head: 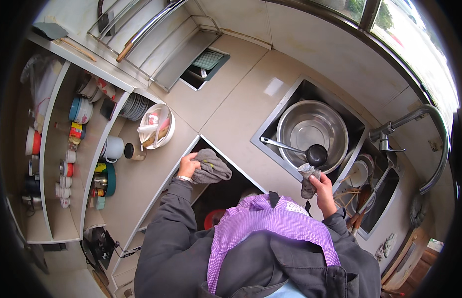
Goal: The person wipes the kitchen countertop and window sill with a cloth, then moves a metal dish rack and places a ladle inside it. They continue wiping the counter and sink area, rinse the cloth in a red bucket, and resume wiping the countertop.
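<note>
My left hand (pixel 187 166) grips a bunched grey cloth (pixel 215 169) marked with yellow-green, held over the counter's inner corner. In my right hand (pixel 324 192) is a smaller crumpled grey cloth (pixel 307 183), in front of the sink's near edge. Just beyond it, a ladle (pixel 316 155) with a black bowl and metal handle lies across a stainless steel basin (pixel 309 115). The basin sits in the sink (pixel 269 123).
A chrome faucet (pixel 389 128) arches over the right-hand sink, which contains bowls (pixel 357 173) and utensils. Left stands a white bowl (pixel 170 136) of items beside a lidded jar (pixel 134 152). Shelves (pixel 104 141) hold dishes and containers. A wire rack (pixel 179 61) stands at the back.
</note>
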Available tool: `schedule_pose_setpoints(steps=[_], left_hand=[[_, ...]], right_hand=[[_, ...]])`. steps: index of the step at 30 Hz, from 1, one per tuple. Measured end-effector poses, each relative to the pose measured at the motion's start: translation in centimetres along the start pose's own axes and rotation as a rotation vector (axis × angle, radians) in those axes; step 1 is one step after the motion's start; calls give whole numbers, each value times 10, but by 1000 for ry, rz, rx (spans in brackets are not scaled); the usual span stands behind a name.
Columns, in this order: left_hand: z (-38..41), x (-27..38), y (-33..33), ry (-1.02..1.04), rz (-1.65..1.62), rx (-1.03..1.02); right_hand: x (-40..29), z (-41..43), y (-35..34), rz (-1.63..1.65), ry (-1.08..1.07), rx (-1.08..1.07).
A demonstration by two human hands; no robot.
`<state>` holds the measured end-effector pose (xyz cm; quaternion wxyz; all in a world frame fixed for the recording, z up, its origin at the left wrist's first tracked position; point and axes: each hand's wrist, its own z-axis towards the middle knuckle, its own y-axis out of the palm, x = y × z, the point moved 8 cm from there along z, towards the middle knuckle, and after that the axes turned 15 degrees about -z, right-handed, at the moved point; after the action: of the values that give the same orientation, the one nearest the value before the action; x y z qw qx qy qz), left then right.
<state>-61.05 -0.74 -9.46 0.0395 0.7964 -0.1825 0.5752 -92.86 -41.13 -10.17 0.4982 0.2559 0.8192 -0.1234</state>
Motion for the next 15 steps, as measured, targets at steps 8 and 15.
schedule_pose_setpoints(steps=[8, 15], left_hand=[[107, 122, 27, 215, -133, -37], [279, 81, 92, 384, 506, -60]], right_hand=[[-37, 34, 21, -11, 7, 7], [-56, 44, 23, 9, 34, 132]])
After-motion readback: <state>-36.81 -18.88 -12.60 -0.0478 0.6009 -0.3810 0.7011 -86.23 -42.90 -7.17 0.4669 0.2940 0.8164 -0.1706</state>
